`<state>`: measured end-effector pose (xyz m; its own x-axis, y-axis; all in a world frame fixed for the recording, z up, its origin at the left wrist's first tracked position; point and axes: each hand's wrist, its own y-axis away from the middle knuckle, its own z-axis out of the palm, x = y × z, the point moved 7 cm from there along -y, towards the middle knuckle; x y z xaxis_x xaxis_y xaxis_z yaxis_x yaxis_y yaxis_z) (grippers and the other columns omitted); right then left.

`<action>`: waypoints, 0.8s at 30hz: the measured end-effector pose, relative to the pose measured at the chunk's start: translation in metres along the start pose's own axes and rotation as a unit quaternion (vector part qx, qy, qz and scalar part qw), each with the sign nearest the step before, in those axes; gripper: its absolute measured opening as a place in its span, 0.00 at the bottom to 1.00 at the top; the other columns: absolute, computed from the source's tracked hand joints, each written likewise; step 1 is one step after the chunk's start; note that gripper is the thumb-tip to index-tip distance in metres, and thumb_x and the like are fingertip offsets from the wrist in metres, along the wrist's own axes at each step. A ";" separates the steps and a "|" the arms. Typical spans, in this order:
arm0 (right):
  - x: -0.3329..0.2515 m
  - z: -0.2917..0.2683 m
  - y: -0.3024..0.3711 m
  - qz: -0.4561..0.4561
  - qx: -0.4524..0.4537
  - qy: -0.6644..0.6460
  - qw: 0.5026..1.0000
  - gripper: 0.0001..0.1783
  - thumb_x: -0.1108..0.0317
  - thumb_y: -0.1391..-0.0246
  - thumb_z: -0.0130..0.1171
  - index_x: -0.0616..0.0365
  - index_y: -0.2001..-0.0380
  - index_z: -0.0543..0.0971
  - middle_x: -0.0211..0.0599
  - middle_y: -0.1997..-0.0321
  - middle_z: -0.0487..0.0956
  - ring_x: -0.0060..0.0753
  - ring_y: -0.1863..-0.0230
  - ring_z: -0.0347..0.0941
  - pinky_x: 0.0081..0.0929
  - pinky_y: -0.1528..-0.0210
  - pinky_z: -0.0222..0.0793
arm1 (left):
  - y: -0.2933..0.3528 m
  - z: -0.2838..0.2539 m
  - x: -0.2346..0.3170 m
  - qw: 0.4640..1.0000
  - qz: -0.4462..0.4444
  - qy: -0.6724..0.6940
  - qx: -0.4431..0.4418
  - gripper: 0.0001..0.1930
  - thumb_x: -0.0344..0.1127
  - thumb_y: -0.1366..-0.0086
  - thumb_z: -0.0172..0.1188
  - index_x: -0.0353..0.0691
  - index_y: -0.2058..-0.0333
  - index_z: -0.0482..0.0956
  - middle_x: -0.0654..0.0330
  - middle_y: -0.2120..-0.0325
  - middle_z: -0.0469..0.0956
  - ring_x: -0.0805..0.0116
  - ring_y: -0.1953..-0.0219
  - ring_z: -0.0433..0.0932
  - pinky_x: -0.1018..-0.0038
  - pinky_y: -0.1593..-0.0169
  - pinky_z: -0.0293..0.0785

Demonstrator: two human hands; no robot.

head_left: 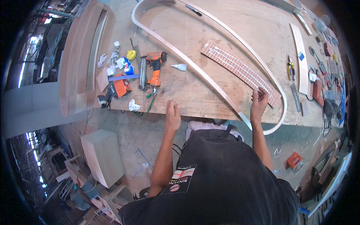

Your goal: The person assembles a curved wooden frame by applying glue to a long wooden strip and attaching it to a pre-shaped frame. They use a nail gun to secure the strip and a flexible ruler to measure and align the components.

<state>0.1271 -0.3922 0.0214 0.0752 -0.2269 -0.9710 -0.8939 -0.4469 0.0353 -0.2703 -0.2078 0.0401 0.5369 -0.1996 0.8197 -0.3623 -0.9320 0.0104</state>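
Observation:
A curved wooden strip with many crosswise grooves lies slantwise on the workbench, with white glue-like lines running along it. Over its near right end is my right hand, fingers bent and drawn together; anything between them is hidden. My left hand is closed at the bench's front edge, and its fingers hide whatever they may hold. Around the grooved strip runs a long bent wooden band, shaped into a loop with rounded ends. A small white glue bottle lies outside the band, left of it.
Left on the workbench are an orange nail gun, a yellow tape measure and crumpled white paper. Pliers, a pale wooden board and assorted tools lie right. A black marker lies at the back.

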 end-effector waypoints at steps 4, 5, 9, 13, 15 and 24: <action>-0.034 0.043 0.007 0.001 -0.073 -0.026 0.997 0.20 0.62 0.34 0.62 0.65 0.47 0.75 0.34 0.60 0.75 0.24 0.63 0.72 0.24 0.60 0.73 | 0.000 0.007 0.028 1.000 0.016 0.016 -0.014 0.15 0.35 0.29 0.56 0.31 0.72 0.65 0.47 0.74 0.64 0.50 0.70 0.67 0.59 0.63 0.65; -0.040 0.054 0.011 0.001 -0.084 -0.033 0.996 0.20 0.62 0.34 0.62 0.65 0.47 0.75 0.34 0.60 0.75 0.23 0.63 0.72 0.24 0.61 0.73 | -0.003 0.005 0.026 0.999 -0.003 0.008 -0.033 0.16 0.35 0.30 0.57 0.31 0.73 0.64 0.47 0.75 0.64 0.50 0.71 0.67 0.60 0.64 0.64; -0.037 0.075 0.018 -0.007 -0.100 -0.008 0.995 0.18 0.62 0.33 0.61 0.65 0.48 0.76 0.35 0.60 0.75 0.24 0.63 0.72 0.25 0.61 0.73 | -0.013 0.008 0.004 0.994 -0.047 0.012 -0.099 0.19 0.33 0.33 0.62 0.31 0.77 0.63 0.48 0.77 0.64 0.52 0.74 0.66 0.62 0.67 0.63; -0.045 0.088 0.032 0.030 -0.075 0.035 0.996 0.19 0.61 0.32 0.59 0.66 0.49 0.76 0.36 0.59 0.76 0.25 0.62 0.73 0.25 0.61 0.73 | -0.048 -0.028 -0.010 0.997 0.047 0.017 0.067 0.15 0.29 0.36 0.65 0.33 0.76 0.67 0.53 0.77 0.67 0.59 0.75 0.68 0.65 0.68 0.64; -0.043 0.093 0.039 0.024 -0.073 0.041 0.996 0.19 0.61 0.32 0.58 0.67 0.49 0.76 0.38 0.59 0.77 0.25 0.63 0.73 0.26 0.61 0.73 | -0.075 -0.078 -0.024 0.976 -0.002 0.060 0.211 0.10 0.27 0.37 0.66 0.37 0.72 0.71 0.60 0.75 0.71 0.67 0.72 0.70 0.68 0.66 0.68; -0.024 0.053 0.044 0.041 0.026 0.104 0.993 0.14 0.62 0.36 0.62 0.63 0.56 0.81 0.35 0.64 0.81 0.22 0.69 0.76 0.27 0.66 0.74 | -0.172 -0.137 -0.094 0.981 0.036 -0.042 0.186 0.05 0.25 0.38 0.68 0.31 0.64 0.86 0.59 0.70 0.84 0.71 0.67 0.79 0.74 0.60 0.76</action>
<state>0.0627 -0.3604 0.0340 0.0858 -0.4372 -0.8953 -0.9223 -0.3748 0.0947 -0.3628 0.0130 0.0392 0.5858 -0.2790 0.7609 -0.1077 -0.9574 -0.2681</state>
